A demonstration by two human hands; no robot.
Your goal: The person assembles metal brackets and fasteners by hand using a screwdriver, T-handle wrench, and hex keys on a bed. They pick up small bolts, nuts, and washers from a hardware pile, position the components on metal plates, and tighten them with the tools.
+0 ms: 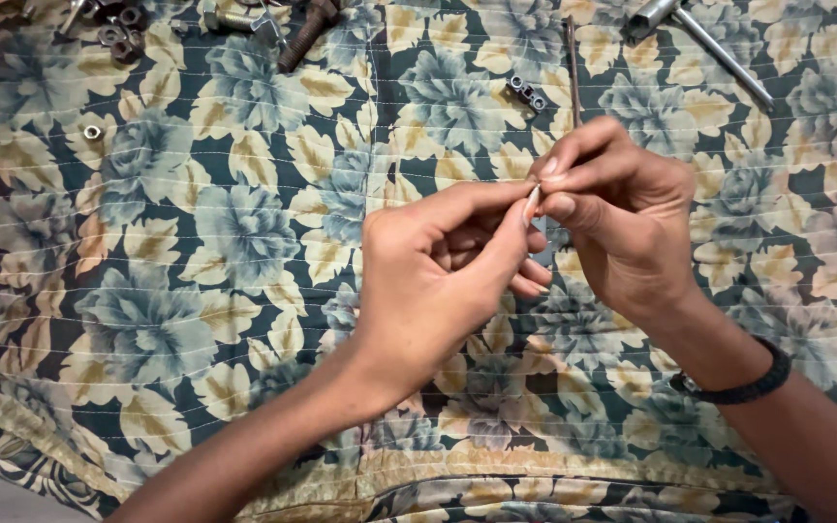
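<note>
While both hands meet over the middle of the quilted floral cloth (pixel 196 252), a thin, dark metal rod (pixel 572 68) runs up and away from the fingertips toward the far edge. The left hand (pixel 438 281) is curled, thumb and forefinger pinched narrow against the tips of the right hand (pixel 622 218), which is likewise closed in a fine pinch. Whatever sits between the tips is too small and too covered to make out; the rod's lower end appears to vanish into the right-hand pinch, though I cannot tell for certain that it is held rather than lying behind.

Handling, as a judgement: the rod looks slender, stiff and light, and smooth enough to roll or slip. A hold near its lower end, between thumb pad and forefinger, seems soundest.

Surroundings: the cloth is soft, stitched in rows, printed with blue-grey blooms and cream leaves on dark green. A short row of small grey hex nuts (pixel 525 93) lies just left of the rod. One lone silver nut (pixel 92 131) sits far left. A cluster of dark nuts (pixel 118 29) and a rusty brown bolt (pixel 304 31) rest along the top edge; a bright steel socket wrench (pixel 709 44) lies at upper right. A black band (pixel 743 383) circles the right wrist.
</note>
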